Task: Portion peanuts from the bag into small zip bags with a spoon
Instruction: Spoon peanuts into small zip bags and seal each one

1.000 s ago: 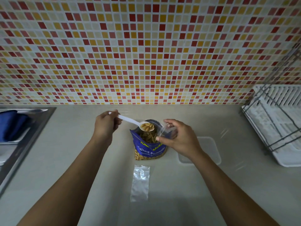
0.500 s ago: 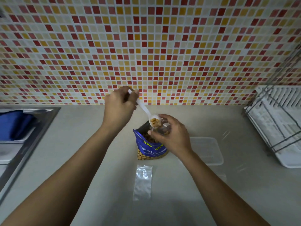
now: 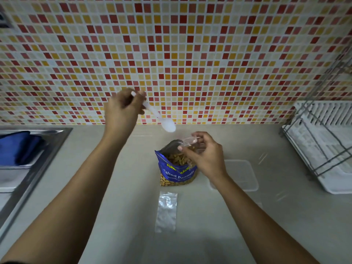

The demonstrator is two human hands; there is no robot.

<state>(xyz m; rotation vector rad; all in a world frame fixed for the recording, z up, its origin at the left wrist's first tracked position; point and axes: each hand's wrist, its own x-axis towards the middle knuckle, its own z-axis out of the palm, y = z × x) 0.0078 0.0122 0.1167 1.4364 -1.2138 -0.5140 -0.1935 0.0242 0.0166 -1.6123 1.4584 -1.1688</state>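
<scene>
A blue bag of salted peanuts [image 3: 177,173] stands open on the counter, nuts showing at its mouth. My right hand [image 3: 206,155] pinches a small clear zip bag [image 3: 190,142] just above the peanut bag's opening, with some peanuts visible inside it. My left hand [image 3: 123,111] grips the handle of a white plastic spoon [image 3: 162,120], raised and blurred, its bowl tipped down above and left of the zip bag. Another small zip bag [image 3: 166,212], with nothing in it, lies flat on the counter in front of the peanut bag.
A clear plastic lid [image 3: 242,174] lies right of the peanut bag. A white dish rack [image 3: 323,141] with a wire frame stands at the far right. At the left is a steel sink [image 3: 28,168] holding a blue cloth [image 3: 19,147]. A mosaic tile wall [image 3: 190,54] rises behind.
The spoon tipped its peanuts into the held zip bag, then rose up and left, now without peanuts. My right hand kept the zip bag over the peanut bag.
</scene>
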